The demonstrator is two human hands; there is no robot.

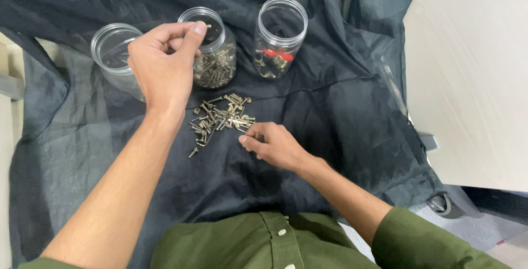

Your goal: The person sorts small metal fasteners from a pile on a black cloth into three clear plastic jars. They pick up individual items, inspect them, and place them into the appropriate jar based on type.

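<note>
Screws (220,119) lie in a loose pile on dark cloth (330,115), at 6 o'clock from the middle jar (212,49) — that jar is part-filled with screws. Left hand (162,62) sits over the middle jar's rim, fingers (192,29) pinching one small screw; right hand (272,145) at the pile's 4 o'clock edge, fingertips pressed together on a screw. Empty jar (113,54) at 9 o'clock, third jar (279,35) with red bits at 3 o'clock.

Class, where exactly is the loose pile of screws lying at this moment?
In the head view, the pile of screws lies mid-frame on the dark cloth, just in front of the middle jar, with the right hand touching its near edge.
</note>
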